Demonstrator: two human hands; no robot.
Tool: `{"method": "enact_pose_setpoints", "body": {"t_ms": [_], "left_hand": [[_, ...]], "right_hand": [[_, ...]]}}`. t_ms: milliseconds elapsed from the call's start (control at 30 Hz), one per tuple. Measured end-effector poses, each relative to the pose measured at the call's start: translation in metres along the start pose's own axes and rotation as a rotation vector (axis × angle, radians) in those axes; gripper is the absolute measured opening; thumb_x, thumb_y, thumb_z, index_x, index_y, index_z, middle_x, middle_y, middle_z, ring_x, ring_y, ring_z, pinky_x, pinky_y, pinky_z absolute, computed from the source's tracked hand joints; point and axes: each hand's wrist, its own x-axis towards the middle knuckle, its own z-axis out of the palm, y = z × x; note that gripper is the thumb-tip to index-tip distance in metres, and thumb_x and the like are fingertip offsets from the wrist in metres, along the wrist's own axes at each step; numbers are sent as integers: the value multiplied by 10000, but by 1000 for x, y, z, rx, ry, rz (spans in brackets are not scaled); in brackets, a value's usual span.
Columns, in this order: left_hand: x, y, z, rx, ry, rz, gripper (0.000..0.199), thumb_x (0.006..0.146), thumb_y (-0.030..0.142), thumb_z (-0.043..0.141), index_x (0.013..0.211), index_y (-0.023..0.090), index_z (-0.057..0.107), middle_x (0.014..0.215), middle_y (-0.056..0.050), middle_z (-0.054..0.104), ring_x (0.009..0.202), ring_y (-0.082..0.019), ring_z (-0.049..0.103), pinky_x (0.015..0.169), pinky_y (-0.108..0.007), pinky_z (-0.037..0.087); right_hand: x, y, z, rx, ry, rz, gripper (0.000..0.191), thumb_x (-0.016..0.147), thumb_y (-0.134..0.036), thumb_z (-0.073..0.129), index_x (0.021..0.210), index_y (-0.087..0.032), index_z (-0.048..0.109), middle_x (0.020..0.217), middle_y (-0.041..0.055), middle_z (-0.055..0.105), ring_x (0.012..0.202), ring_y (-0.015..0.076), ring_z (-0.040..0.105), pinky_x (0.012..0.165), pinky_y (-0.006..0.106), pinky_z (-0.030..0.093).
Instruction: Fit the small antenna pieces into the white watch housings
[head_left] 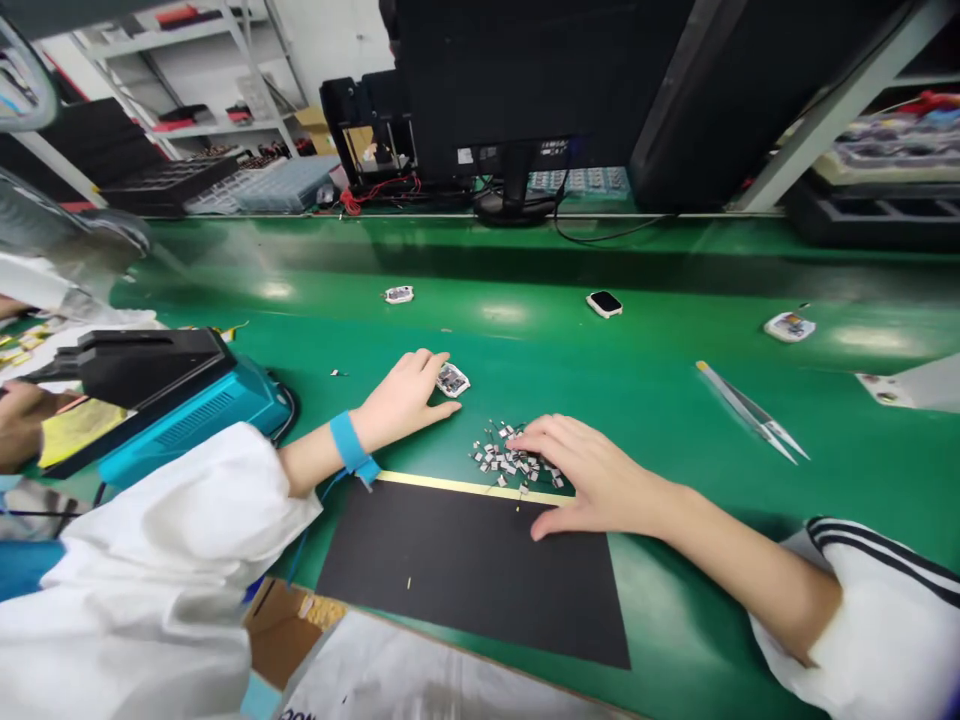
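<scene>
My left hand [405,400], with a blue strap on its wrist, rests its fingertips at the left edge of a small white-framed device [453,380] showing inner parts. The thumb is apart from the fingers. My right hand [581,470] reaches over a pile of small silvery parts with short dark leads [504,458], fingertips at the pile's right side and thumb spread over the black mat [480,570]. Nothing is seen held in it. A strip of yellow tape [450,486] runs along the mat's top edge.
White-tipped tweezers [750,412] lie at the right. Three more devices [399,295], [604,304], [790,326] sit further back. A monitor [525,70] stands behind. At the left are a teal-and-black machine [187,400] and another person's hand [22,420].
</scene>
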Motion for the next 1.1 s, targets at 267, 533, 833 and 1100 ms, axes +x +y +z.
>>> {"method": "enact_pose_setpoints", "body": {"t_ms": [267,533,833,1100], "left_hand": [[-21,61,-6,-18,-36,914,226,860,147,343,842,147,569,849,-45,569,869,-147,493,743,-260,414],[-9,56,11,-53,-6,945,223,844,147,387,751,138,590,819,-50,591,797,-153,530,722,-278,431],[-11,-9,-13,-703,114,58,131,779,255,534,815,170,628,818,-5,645,742,-98,599,675,-174,470],[-5,-42,12,-579,254,-23,142,780,208,534,887,188,624,843,-10,629,764,-93,580,705,-191,466]], "right_hand": [[-29,-10,11,47,-20,-105,262,751,-431,543,801,-174,536,726,3,534,696,99,444,640,226,323],[-32,-14,1,35,41,-108,252,725,-394,590,806,-159,547,733,11,554,671,95,452,617,232,341],[81,10,-9,-99,107,192,378,769,-414,519,1037,-148,518,884,59,565,806,170,529,688,294,429],[119,37,28,-59,109,74,163,829,-177,438,816,-144,598,786,36,589,740,117,527,682,225,425]]}}
